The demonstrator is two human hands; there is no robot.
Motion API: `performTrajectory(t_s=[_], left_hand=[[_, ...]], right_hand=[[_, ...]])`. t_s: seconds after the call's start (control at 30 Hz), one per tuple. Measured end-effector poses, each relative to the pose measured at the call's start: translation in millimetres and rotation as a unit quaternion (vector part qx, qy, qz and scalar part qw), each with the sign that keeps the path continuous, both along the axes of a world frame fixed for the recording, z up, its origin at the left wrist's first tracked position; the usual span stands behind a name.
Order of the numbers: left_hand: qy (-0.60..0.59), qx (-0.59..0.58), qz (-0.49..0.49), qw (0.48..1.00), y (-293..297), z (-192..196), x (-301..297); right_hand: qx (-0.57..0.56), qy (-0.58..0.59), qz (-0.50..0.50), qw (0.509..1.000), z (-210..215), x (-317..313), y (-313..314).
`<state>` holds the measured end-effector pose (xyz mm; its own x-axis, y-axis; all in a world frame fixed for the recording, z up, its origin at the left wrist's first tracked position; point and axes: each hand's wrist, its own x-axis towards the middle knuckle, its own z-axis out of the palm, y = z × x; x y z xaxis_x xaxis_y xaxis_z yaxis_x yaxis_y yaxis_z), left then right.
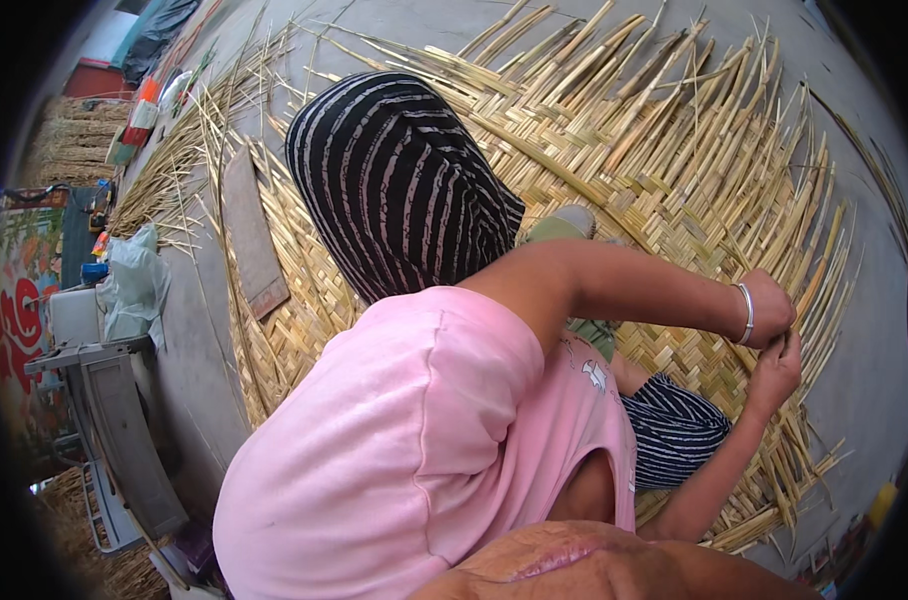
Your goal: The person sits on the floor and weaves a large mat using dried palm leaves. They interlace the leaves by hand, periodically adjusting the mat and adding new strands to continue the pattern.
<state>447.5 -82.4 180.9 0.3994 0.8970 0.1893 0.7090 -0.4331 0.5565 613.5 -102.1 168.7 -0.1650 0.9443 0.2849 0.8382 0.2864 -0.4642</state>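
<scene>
A large woven mat [674, 215] of flat, straw-coloured cane strips lies on the floor, with loose strip ends sticking out round its edge. At its right edge my two hands meet. My left hand [769, 303], with a silver bangle at the wrist, is closed, its fingers bent in. My right hand [777, 372] pinches just beside it, fingertips touching the left. A thin cane strip [819, 265] runs into the place where they meet; the grip itself is partly covered by my fingers. My knee in striped dark cloth [394, 190] rests over the mat.
A flat wooden plank [252, 235] lies on the mat's left part. Loose strips [189, 170] spread across the floor beyond it. Further left stand a grey plastic chair [124, 430], a pale plastic bag [134, 280] and straw bundles [69, 145].
</scene>
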Motion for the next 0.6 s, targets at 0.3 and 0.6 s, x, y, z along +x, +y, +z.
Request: performTrajectory(t_s=[0.3,0.6], left_hand=[[-0.044,-0.129,0.125,0.983,38,-35,-33],[0.006,-0.168,-0.132,0.977,-11,-103,-15]], right_hand=[[-0.111,0.063,0.065,0.99,42,-28,-30],[0.426,-0.093,-0.174,0.883,88,230,114]])
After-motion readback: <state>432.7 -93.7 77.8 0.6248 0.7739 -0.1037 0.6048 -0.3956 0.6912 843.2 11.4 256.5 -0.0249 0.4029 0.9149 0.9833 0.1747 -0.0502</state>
